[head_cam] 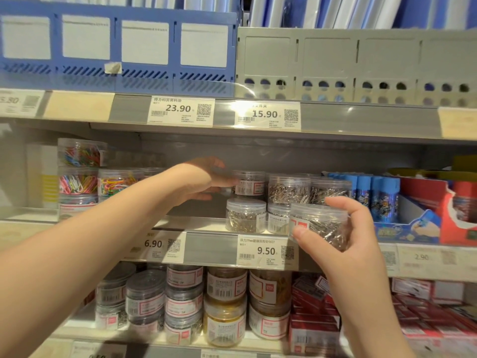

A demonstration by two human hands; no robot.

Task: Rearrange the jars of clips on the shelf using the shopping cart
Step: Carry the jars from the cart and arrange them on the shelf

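Observation:
On the middle shelf (pixel 206 223) stand clear round jars of silver paper clips, stacked two high. My left hand (pixel 206 177) reaches deep into the shelf and grips the upper jar (pixel 249 183) at the back, thumb below and fingers over its left side. My right hand (pixel 343 228) holds another clear jar of silver clips (pixel 320 223), tilted, in front of the shelf edge. A lower jar (pixel 245 215) stands at the shelf front beside it. The shopping cart is not in view.
Jars of coloured clips (pixel 77 182) are stacked at the left of the same shelf. Blue glue sticks in a display box (pixel 382 197) stand to the right. The lower shelf holds several labelled clip jars (pixel 224 306) and red boxes (pixel 317 313). Blue and grey file trays sit above.

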